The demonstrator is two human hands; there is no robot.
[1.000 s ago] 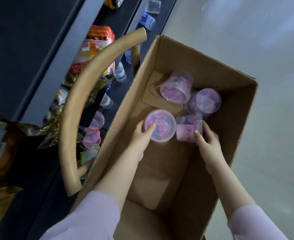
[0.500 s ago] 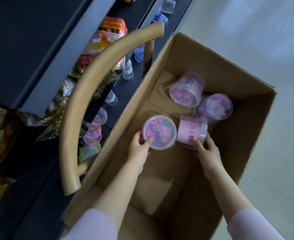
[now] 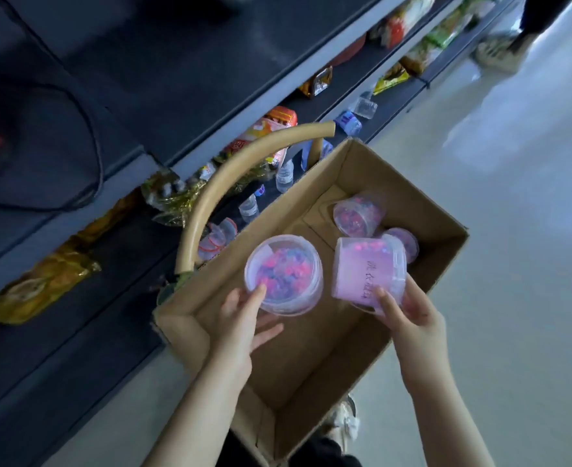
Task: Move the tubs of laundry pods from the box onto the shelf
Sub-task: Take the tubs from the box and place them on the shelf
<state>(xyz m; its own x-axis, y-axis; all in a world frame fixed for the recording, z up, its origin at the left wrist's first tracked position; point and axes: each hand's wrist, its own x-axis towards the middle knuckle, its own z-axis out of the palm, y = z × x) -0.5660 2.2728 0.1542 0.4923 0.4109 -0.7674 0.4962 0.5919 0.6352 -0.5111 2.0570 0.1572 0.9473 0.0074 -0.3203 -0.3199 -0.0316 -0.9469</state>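
Observation:
An open cardboard box (image 3: 422, 200) stands on the floor beside a dark shelf unit (image 3: 389, 111). My left hand (image 3: 244, 323) grips a clear tub of pink and blue laundry pods (image 3: 282, 273), lid facing up, lifted above the box. My right hand (image 3: 409, 315) holds a second tub (image 3: 365, 269) tilted on its side, its pink label showing. Two more tubs lie at the far end of the box: one on its side (image 3: 358, 214), another (image 3: 404, 241) partly hidden behind the held tub.
A curved tan handle (image 3: 230, 176) arches over the box's left edge. The low shelf holds small water bottles (image 3: 284, 173), several pod tubs (image 3: 217, 237) and snack bags (image 3: 267, 129). Pale floor lies to the right. A person's feet (image 3: 503, 48) stand at far top right.
Both hands have closed on a tub each and raised them off the box's bottom. The camera has pulled back and up, showing more shelf and floor.

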